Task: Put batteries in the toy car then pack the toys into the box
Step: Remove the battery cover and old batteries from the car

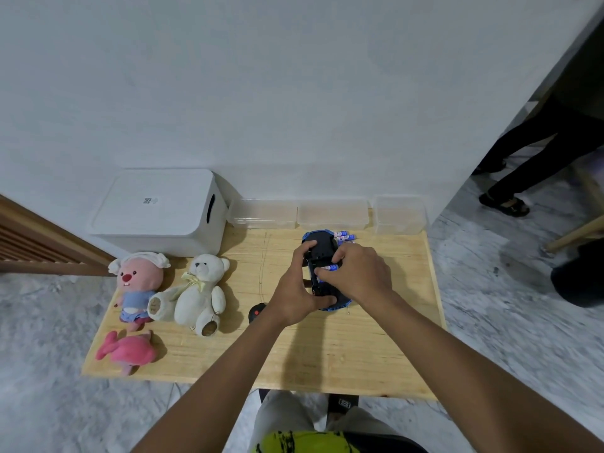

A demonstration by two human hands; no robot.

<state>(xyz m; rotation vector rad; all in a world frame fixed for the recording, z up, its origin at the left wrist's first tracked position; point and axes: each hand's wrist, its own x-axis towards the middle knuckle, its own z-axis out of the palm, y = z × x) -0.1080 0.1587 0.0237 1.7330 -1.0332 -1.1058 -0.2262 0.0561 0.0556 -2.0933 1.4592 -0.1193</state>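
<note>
A blue toy car [322,248] lies upside down on the wooden table [327,354], black underside up. My left hand [295,291] grips its left side and near end. My right hand [358,273] presses a blue-and-white battery [331,268] into the open compartment with its fingertips. Loose batteries [346,236] lie just past the car's far right. The white lidded box [160,212] stands shut at the back left. In front of it sit a pink beaver plush [139,282], a white teddy bear [196,292] and a pink dolphin plush [129,351].
A black remote with a red button [256,313] lies left of my left wrist. Three clear plastic containers [331,213] line the wall behind the car. Another person's legs [523,165] stand on the marble floor at the right, beyond the table's edge.
</note>
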